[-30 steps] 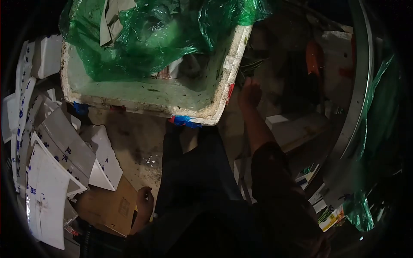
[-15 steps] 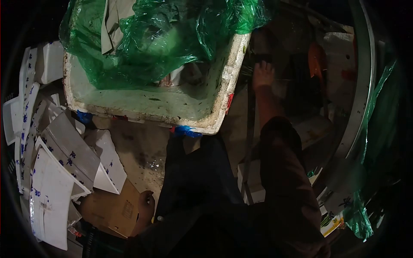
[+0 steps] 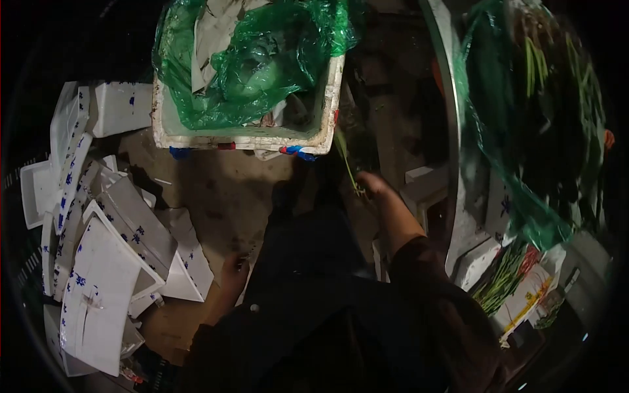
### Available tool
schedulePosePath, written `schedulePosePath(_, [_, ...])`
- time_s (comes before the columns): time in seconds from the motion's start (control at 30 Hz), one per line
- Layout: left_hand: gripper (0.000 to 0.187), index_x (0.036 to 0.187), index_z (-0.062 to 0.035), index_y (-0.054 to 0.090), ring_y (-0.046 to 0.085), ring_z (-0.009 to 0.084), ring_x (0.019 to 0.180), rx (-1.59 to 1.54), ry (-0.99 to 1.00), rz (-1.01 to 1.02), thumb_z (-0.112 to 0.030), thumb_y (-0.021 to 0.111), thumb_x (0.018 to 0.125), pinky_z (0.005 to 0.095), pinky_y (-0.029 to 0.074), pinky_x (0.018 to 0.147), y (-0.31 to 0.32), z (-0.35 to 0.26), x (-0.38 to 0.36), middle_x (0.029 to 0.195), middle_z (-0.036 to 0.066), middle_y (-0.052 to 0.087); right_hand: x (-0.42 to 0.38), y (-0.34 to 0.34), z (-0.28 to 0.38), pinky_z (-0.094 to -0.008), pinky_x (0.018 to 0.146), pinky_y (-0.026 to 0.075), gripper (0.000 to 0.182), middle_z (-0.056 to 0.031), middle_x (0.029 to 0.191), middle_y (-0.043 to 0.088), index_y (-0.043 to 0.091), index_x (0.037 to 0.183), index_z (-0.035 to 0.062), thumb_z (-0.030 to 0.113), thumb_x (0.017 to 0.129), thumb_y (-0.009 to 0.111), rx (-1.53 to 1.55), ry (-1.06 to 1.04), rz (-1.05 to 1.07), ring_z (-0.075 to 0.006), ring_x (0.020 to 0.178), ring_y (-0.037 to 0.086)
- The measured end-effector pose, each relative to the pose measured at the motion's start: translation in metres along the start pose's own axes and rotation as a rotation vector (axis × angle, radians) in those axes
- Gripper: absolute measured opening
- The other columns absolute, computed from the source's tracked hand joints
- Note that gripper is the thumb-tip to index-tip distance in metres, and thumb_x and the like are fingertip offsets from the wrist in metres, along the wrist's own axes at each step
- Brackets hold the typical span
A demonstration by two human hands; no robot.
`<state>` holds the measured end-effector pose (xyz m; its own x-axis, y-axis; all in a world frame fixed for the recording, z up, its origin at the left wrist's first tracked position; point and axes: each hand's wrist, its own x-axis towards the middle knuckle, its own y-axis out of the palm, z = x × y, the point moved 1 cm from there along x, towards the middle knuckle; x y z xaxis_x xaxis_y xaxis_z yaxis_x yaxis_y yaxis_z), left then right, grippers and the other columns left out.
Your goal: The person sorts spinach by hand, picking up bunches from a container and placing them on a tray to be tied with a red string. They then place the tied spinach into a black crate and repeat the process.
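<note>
My right hand [image 3: 372,186] is closed on a few thin green vegetable stalks [image 3: 345,156], which reach up beside the right corner of a foam box. That white foam box [image 3: 246,141] has a dirty rim and a green plastic bag [image 3: 262,85] bunched inside it. Low beside my left leg hangs my left hand [image 3: 234,272], its fingers curled, with nothing visible in them. The cardboard [image 3: 167,327] lies below that hand on the floor.
Broken white foam boxes and lids [image 3: 108,275] are piled at the left. On the right runs a metal edge [image 3: 445,131], with leafy greens [image 3: 537,105] and a green plastic sheet [image 3: 517,190] beyond it. Bundled green stalks [image 3: 501,281] lie at the lower right.
My right hand has drawn back from the dark floor area toward my body, now with green stalks in it. My left hand has risen slightly. The view has shifted right.
</note>
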<state>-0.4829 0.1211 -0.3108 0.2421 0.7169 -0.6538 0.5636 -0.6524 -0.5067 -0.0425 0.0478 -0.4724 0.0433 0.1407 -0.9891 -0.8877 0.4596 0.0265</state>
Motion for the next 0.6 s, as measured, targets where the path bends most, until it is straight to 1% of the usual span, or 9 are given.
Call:
schedulePosePath(0.03, [0.021,0.104,-0.0035,0.059,0.062,0.0225,0.084,-0.016,0.01,0.075,-0.007,0.059,0.083,0.0325,0.05,0.074,-0.002,-0.002,0.011,0.095,0.011,0.06,-0.031,0.015,-0.004,-0.0322,0.034,0.028,0.024,-0.0068,0.045,0.043,0.056,0.065,0.0063,0.023,0.082,0.054,0.218,-0.003,-0.037,-0.0157,0.033,0.038])
schedulePosePath(0.1, [0.024,0.106,-0.0039,0.059,0.062,0.0218,0.085,-0.004,0.066,0.188,-0.009,0.06,0.083,0.033,0.05,0.075,-0.017,-0.03,0.027,0.096,0.01,0.061,-0.097,0.033,-0.012,-0.0311,0.031,0.025,0.019,-0.0048,0.044,0.043,0.058,0.069,0.0059,0.021,0.08,0.055,0.151,-0.066,0.075,-0.0141,0.029,0.031])
schedulePosePath(0.13, [0.031,0.112,-0.0041,0.057,0.06,0.0215,0.094,-0.044,0.036,0.379,-0.012,0.063,0.082,0.0329,0.048,0.081,-0.021,-0.07,0.034,0.105,0.011,0.059,-0.109,0.039,-0.024,-0.0326,0.045,0.045,0.013,-0.0119,0.069,0.061,0.059,0.08,0.0021,0.015,0.081,0.057,0.185,-0.094,0.134,-0.022,0.054,0.059])
schedulePosePath(0.2, [0.039,0.118,-0.0043,0.055,0.058,0.0211,0.103,-0.021,0.067,0.633,-0.014,0.066,0.082,0.0328,0.046,0.087,-0.018,-0.134,0.037,0.114,0.012,0.058,-0.193,0.073,-0.011,-0.0313,0.05,0.047,0.014,-0.011,0.072,0.061,0.058,0.084,0.0018,0.015,0.081,0.057,0.275,-0.296,0.19,-0.0212,0.058,0.06])
schedulePosePath(0.3, [0.071,0.138,-0.0015,0.029,0.04,0.0221,0.125,-0.12,0.246,1.037,-0.015,0.07,0.081,0.0334,0.034,0.104,0.003,-0.203,0.023,0.134,0.013,0.042,-0.308,0.099,0.007,-0.0277,0.064,0.047,0.016,-0.0078,0.078,0.06,0.056,0.091,0.0019,0.014,0.081,0.058,0.388,-0.695,0.147,-0.0167,0.07,0.058])
schedulePosePath(0.37, [0.067,0.137,-0.002,0.029,0.042,0.02,0.123,-0.496,0.32,1.323,-0.011,0.067,0.082,0.0333,0.035,0.102,0.027,-0.254,-0.005,0.132,0.01,0.044,-0.353,0.099,-0.004,-0.0268,0.068,0.046,0.017,-0.0069,0.082,0.06,0.056,0.094,0.0018,0.014,0.082,0.058,0.513,-0.857,0.083,-0.0149,0.075,0.057])
schedulePosePath(0.43, [0.061,0.135,-0.0025,0.032,0.042,0.018,0.121,-0.343,0.352,1.398,-0.008,0.064,0.083,0.0321,0.036,0.101,0.038,-0.302,-0.037,0.129,0.008,0.044,-0.398,0.087,-0.012,-0.0268,0.073,0.046,0.021,-0.0052,0.088,0.059,0.055,0.099,0.0013,0.013,0.082,0.057,0.56,-1.114,-0.008,-0.0125,0.081,0.054])
schedulePosePath(0.53, [0.052,0.131,-0.0025,0.037,0.052,0.0159,0.106,-0.205,0.483,1.275,-0.011,0.061,0.086,0.0309,0.041,0.094,0.059,-0.335,-0.082,0.12,0.007,0.051,-0.429,0.051,-0.044,-0.0268,0.074,0.046,0.029,-0.0046,0.091,0.058,0.053,0.107,0.0002,0.013,0.082,0.058,0.5,-1.241,-0.159,-0.0119,0.085,0.054])
schedulePosePath(0.6, [0.048,0.129,-0.0021,0.039,0.054,0.0146,0.098,-0.144,0.46,1.369,-0.012,0.06,0.087,0.0297,0.043,0.089,0.074,-0.35,-0.105,0.115,0.006,0.053,-0.439,0.026,-0.072,-0.0281,0.077,0.046,0.029,-0.006,0.095,0.06,0.053,0.108,-0.0001,0.015,0.084,0.058,0.365,-1.182,-0.379,-0.0128,0.087,0.055])
